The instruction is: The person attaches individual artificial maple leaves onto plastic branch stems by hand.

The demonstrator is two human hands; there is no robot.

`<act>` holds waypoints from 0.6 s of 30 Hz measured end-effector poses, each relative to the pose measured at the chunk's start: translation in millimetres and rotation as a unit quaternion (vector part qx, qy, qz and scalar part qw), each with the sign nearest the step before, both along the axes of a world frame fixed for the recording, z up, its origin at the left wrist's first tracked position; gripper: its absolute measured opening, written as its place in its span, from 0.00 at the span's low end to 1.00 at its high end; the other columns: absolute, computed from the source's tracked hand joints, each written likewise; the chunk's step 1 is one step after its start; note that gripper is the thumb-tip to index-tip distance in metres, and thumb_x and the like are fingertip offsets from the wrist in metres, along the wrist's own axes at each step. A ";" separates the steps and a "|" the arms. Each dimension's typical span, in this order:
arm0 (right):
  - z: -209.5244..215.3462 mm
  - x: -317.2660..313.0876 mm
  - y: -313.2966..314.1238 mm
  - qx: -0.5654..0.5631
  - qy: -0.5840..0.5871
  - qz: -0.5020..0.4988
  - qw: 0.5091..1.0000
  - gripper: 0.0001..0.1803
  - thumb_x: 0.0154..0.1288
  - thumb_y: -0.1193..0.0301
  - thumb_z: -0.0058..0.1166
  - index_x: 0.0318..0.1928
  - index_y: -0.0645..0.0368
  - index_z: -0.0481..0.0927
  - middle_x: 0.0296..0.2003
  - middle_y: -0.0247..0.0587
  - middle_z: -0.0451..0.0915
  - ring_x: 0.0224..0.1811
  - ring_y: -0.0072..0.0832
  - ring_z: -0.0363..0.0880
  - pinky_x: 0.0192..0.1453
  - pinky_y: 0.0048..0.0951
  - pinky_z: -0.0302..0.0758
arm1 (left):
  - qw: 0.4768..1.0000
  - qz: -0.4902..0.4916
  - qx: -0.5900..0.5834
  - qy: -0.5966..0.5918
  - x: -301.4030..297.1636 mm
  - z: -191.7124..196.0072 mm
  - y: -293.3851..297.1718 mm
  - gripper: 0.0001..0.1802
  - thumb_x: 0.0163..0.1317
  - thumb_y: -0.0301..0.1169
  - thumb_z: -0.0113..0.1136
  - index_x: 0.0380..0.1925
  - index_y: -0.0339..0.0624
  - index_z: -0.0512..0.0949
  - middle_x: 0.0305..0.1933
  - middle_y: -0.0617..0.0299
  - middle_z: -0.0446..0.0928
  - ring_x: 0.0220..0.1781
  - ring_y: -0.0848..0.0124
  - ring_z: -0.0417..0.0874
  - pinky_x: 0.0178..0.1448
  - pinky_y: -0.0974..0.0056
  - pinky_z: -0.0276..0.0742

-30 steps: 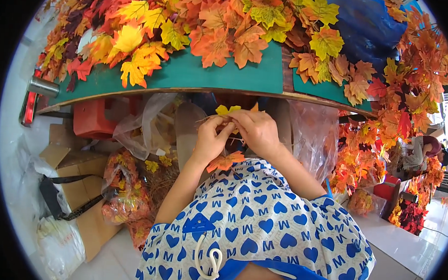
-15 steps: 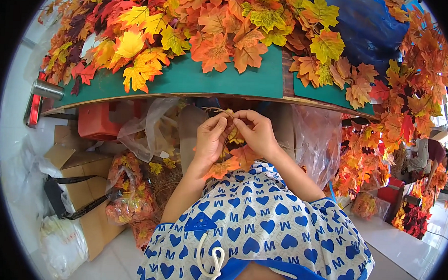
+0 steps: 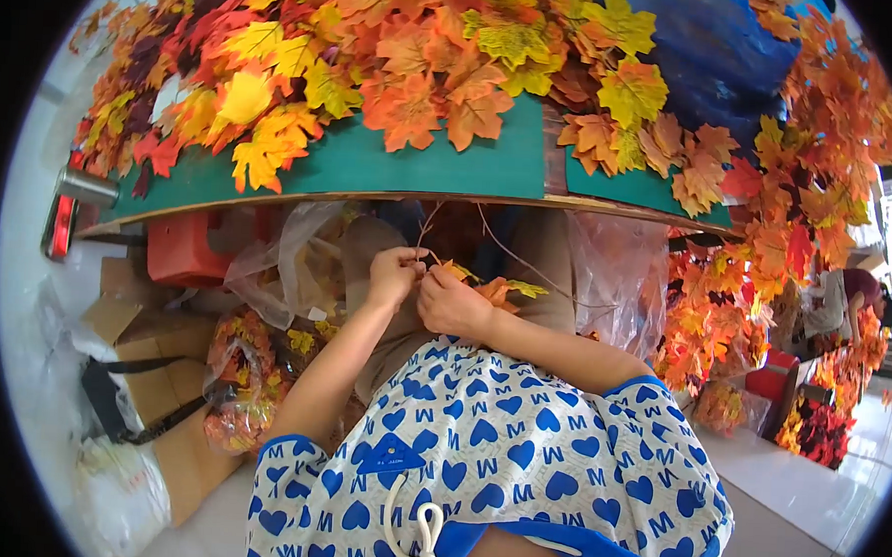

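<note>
Over my lap, my left hand (image 3: 394,275) and my right hand (image 3: 455,303) are close together, fingers pinched on an artificial maple leaf spray. Its orange and yellow leaves (image 3: 496,290) show behind and to the right of my right hand. A thin brown stem (image 3: 427,226) rises above my left fingertips. Another long bare stem (image 3: 508,249) curves out to the right over my leg; where it joins the spray is hidden. The exact spot between my fingertips is too small to make out.
Ahead is a green-topped table (image 3: 411,167) heaped with autumn leaf sprays (image 3: 409,103) and a blue plastic bag (image 3: 719,66). Below its edge are a red plastic stool (image 3: 183,252) and clear plastic sheeting (image 3: 620,276). Cardboard (image 3: 175,436) and bagged leaves (image 3: 242,389) lie at left.
Both hands have come down and a little left, still pinching. The leaves that hung between my wrists now point right past my right hand, and bare stems stick up and out.
</note>
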State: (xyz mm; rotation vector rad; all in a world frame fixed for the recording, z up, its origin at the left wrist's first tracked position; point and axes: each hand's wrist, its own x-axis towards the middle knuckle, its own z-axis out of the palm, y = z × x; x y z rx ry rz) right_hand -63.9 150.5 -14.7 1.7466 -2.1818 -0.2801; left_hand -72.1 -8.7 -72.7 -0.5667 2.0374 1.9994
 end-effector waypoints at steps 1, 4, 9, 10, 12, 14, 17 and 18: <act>0.1 2.2 -4.4 0.009 -0.006 -0.008 1.000 0.12 0.49 0.68 0.49 0.34 0.61 0.79 0.38 0.42 0.79 0.44 0.37 0.74 0.55 0.37 0.69 | 0.998 0.000 -0.049 -0.036 -4.5 -9.7 -2.6 0.14 0.53 0.12 0.52 0.39 0.29 0.79 0.31 0.61 0.79 0.28 0.76 0.76 0.30 0.73 0.72; 39.5 -8.2 -14.4 -0.187 -0.169 0.049 0.967 0.14 0.48 0.69 0.51 0.37 0.61 0.78 0.39 0.42 0.78 0.43 0.37 0.75 0.54 0.36 0.71 | 0.987 0.098 -0.066 0.111 -1.1 -69.0 -20.7 0.11 0.55 0.17 0.51 0.37 0.34 0.79 0.28 0.64 0.76 0.27 0.77 0.75 0.28 0.70 0.72; 97.4 -97.4 -7.9 -0.388 -0.100 -0.187 0.897 0.17 0.50 0.79 0.50 0.44 0.62 0.72 0.33 0.45 0.73 0.37 0.40 0.74 0.39 0.37 0.74 | 0.904 0.230 0.356 -0.053 13.9 -85.8 -38.2 0.06 0.61 0.27 0.49 0.33 0.41 0.76 0.25 0.67 0.72 0.24 0.73 0.73 0.28 0.65 0.75; 89.8 -124.3 -8.0 -0.346 -0.065 -0.215 0.911 0.12 0.47 0.78 0.51 0.36 0.62 0.71 0.36 0.47 0.72 0.40 0.37 0.73 0.37 0.33 0.75 | 0.905 0.229 0.356 -0.052 20.1 -98.1 -35.7 0.06 0.61 0.27 0.49 0.33 0.41 0.76 0.25 0.67 0.72 0.24 0.73 0.73 0.28 0.65 0.75; 84.5 -154.7 -19.5 -0.343 -0.035 -0.233 0.909 0.09 0.47 0.78 0.52 0.33 0.60 0.71 0.33 0.47 0.74 0.37 0.38 0.75 0.34 0.34 0.75 | 0.958 0.133 0.242 0.074 34.7 -130.4 -31.8 0.05 0.61 0.25 0.50 0.32 0.40 0.76 0.24 0.66 0.71 0.24 0.73 0.74 0.29 0.68 0.74; 80.8 -167.0 -36.6 -0.299 -0.036 -0.297 0.906 0.06 0.53 0.72 0.53 0.32 0.58 0.73 0.29 0.45 0.74 0.30 0.42 0.76 0.33 0.37 0.75 | 0.957 0.102 0.247 0.113 43.0 -159.2 -42.1 0.04 0.60 0.21 0.52 0.33 0.37 0.76 0.27 0.65 0.73 0.26 0.74 0.75 0.31 0.70 0.74; 66.9 -184.7 -27.0 -0.346 -0.025 -0.326 0.879 0.07 0.54 0.66 0.56 0.30 0.55 0.77 0.29 0.42 0.76 0.28 0.41 0.77 0.30 0.38 0.76 | 0.993 0.049 0.037 0.098 30.4 -52.8 -17.1 0.07 0.57 0.19 0.57 0.37 0.34 0.76 0.30 0.65 0.75 0.28 0.79 0.75 0.32 0.73 0.73; 67.8 -183.7 -28.1 -0.343 -0.035 -0.325 0.881 0.07 0.54 0.66 0.56 0.30 0.55 0.77 0.29 0.42 0.76 0.28 0.41 0.77 0.30 0.38 0.76 | 0.994 0.054 0.037 0.090 32.1 -23.1 -14.1 0.07 0.57 0.19 0.57 0.37 0.34 0.76 0.30 0.65 0.75 0.28 0.79 0.75 0.32 0.73 0.73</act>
